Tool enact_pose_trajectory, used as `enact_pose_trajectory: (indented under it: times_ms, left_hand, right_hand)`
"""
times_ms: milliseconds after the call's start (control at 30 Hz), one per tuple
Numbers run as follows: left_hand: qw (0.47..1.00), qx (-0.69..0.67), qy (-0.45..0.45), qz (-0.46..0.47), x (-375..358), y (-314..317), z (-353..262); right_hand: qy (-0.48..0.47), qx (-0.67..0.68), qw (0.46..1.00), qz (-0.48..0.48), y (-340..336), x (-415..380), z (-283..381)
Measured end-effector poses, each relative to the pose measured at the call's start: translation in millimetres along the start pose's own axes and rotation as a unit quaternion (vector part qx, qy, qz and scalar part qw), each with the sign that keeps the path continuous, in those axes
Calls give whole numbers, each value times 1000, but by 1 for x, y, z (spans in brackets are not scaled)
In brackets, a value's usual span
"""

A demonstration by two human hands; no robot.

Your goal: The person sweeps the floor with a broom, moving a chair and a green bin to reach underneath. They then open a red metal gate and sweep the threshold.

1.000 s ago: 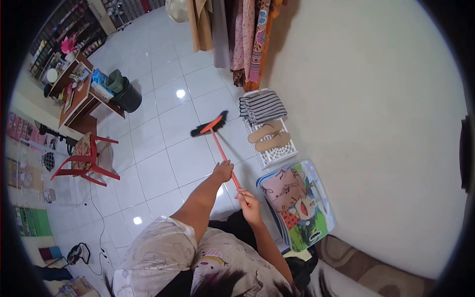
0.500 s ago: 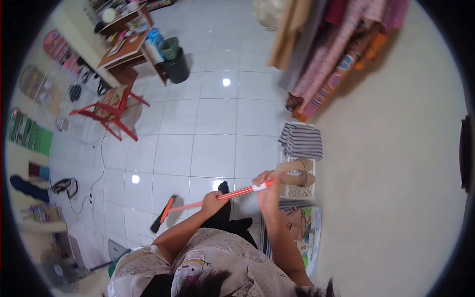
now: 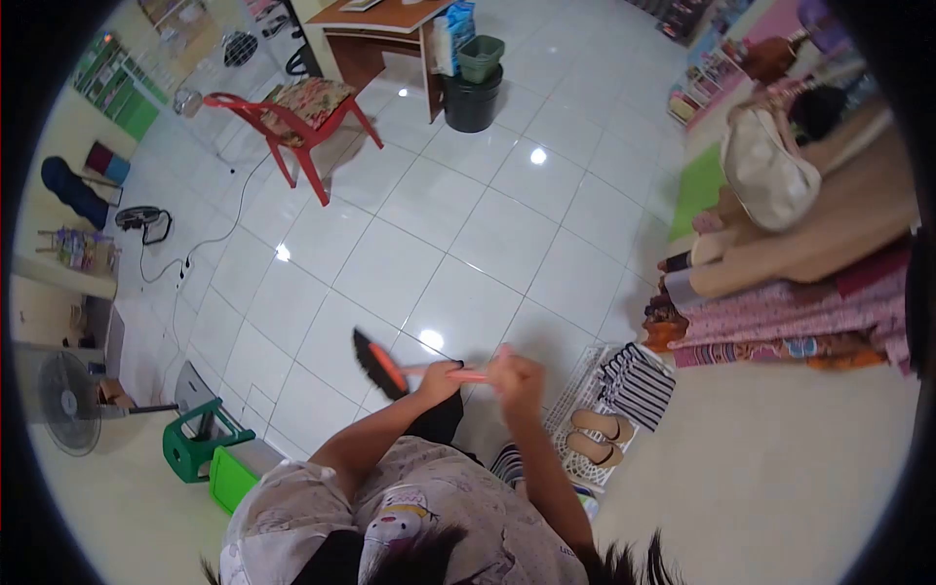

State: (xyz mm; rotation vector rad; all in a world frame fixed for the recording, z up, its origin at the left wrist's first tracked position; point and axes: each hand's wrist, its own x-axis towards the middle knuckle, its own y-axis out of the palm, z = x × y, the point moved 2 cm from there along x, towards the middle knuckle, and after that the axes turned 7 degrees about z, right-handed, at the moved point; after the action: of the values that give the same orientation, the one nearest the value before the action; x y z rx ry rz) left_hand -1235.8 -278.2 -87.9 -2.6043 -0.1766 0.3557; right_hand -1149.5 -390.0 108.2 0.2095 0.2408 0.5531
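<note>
A broom with an orange and black head (image 3: 380,365) is held at a slant in front of my body, its bristles over the white tiled floor. My left hand (image 3: 440,381) is wrapped round the pinkish-red handle just behind the head. Farther up, near the handle's end, my right hand (image 3: 515,378) is closed round it. Whether the bristles touch the tiles I cannot tell.
A red chair (image 3: 310,127) stands near a wooden desk (image 3: 385,21) and a black bin (image 3: 472,102). Sandals (image 3: 597,437) and striped cloth (image 3: 636,387) lie on a white rack at the right, below hanging clothes (image 3: 790,322). A green stool (image 3: 200,439) and fan (image 3: 68,402) are at left.
The view has turned to the right. The broom head has swung up and nearer to my hands, and the handle now points more toward level.
</note>
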Motion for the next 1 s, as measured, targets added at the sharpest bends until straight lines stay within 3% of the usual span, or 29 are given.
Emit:
enact_pose_trajectory:
  times_ms: [33, 100, 167, 200, 300, 333, 433, 467, 533, 600, 700, 733, 767, 833, 967, 1000]
  left_hand:
    - [998, -52, 39, -22, 25, 1, -19]
    - [993, -116, 14, 11, 72, 3, -48]
    - [988, -134, 79, -19, 113, 13, -42]
    - [969, -219, 112, -22, 128, 9, -49]
    - [956, -213, 179, -95, 168, 13, -38]
    - [952, -251, 169, -50, 179, 11, -31]
    - [959, -130, 211, -134, 193, -1, -30]
    - [975, -134, 158, -80, 202, 2, -15]
    - [989, -85, 82, -91, 207, 5, 9]
    - [994, -42, 61, -76, 206, -4, 18]
    - [994, -84, 68, -35, 195, -40, -17]
    - [985, -85, 125, -81, 187, -54, -36]
    - [988, -73, 126, -46, 178, -72, -57]
    - [990, -47, 128, 22, 155, -114, -98]
    - [995, -8, 101, -6, 101, -146, -126]
    - [993, -3, 115, -9, 89, -150, -124]
  right_hand:
    - [-47, 41, 998, 16, -5, 13, 22]
    - [-55, -70, 996, 7, -12, 29, 47]
    - [-77, -164, 983, 11, -11, 44, 52]
    - [-92, -204, 974, 22, -9, 50, 53]
    - [-157, -264, 951, 30, 5, 68, 51]
    - [-183, -274, 944, 28, 12, 73, 49]
    - [-189, -333, 922, 54, 22, 85, 34]
    - [-197, -349, 914, 67, 27, 89, 30]
    - [-213, -379, 896, 89, 41, 93, 21]
    - [-202, -374, 895, 136, 57, 94, 14]
    - [-200, -355, 899, 158, 69, 92, 32]
    - [-206, -348, 900, 160, 72, 90, 49]
    - [-213, -339, 902, 162, 74, 88, 67]
    - [-236, -279, 905, 219, 79, 83, 115]
    - [-294, -31, 901, 316, 74, 96, 164]
    - [-291, -48, 911, 290, 66, 99, 160]
